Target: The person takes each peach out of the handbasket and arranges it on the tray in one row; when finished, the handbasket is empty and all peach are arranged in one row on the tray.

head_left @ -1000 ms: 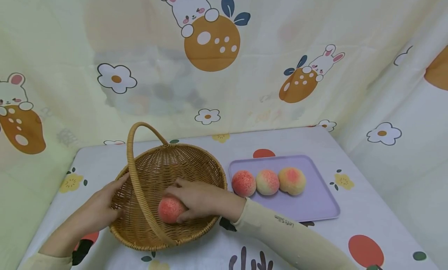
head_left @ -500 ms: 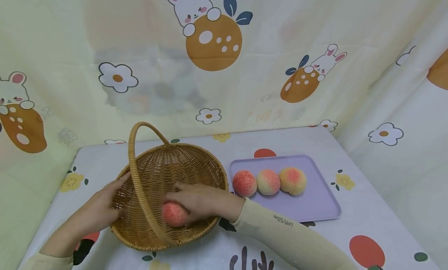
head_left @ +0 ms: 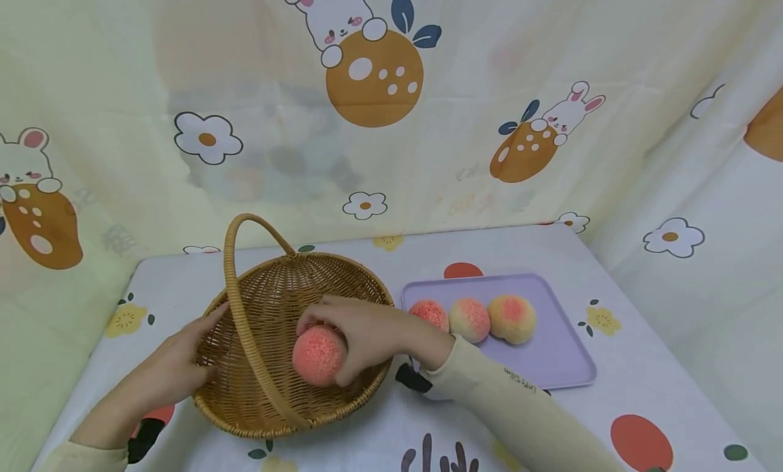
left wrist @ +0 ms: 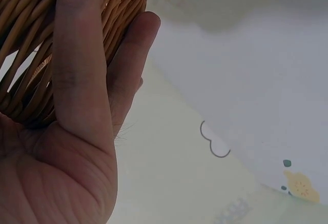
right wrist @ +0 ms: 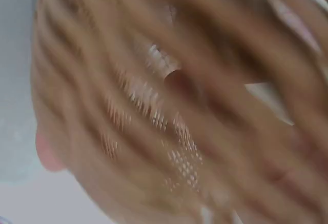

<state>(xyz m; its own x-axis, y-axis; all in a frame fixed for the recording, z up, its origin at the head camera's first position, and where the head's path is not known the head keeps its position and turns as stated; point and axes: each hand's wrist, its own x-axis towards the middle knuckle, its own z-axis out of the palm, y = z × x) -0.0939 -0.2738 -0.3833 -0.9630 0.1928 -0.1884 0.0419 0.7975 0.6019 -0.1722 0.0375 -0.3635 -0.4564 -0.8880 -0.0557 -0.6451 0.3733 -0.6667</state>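
Observation:
A brown wicker basket (head_left: 257,417) with an arched handle stands on the left side of the table. My left hand (head_left: 165,363) holds its left side, and in the left wrist view the fingers (left wrist: 82,75) lie along the wicker. Over the inside of the basket, my right hand (head_left: 367,336) grips a pinkish-red peach (head_left: 318,355), thumb on its near side and fingers behind. The right wrist view is blurred and mostly filled by wicker (right wrist: 128,147).
To the right of the basket lies a lilac tray (head_left: 550,363). It bears a red peach (head_left: 430,313), a pale pink peach (head_left: 470,320) and a yellowish peach (head_left: 512,319) in a row. My right forearm (head_left: 489,390) crosses its near left corner. A patterned curtain (head_left: 428,166) hangs behind.
My right hand has lifted the peach up from the basket's bottom and shifted slightly right. The forearm now partly covers the red peach on the tray. The left hand stays put.

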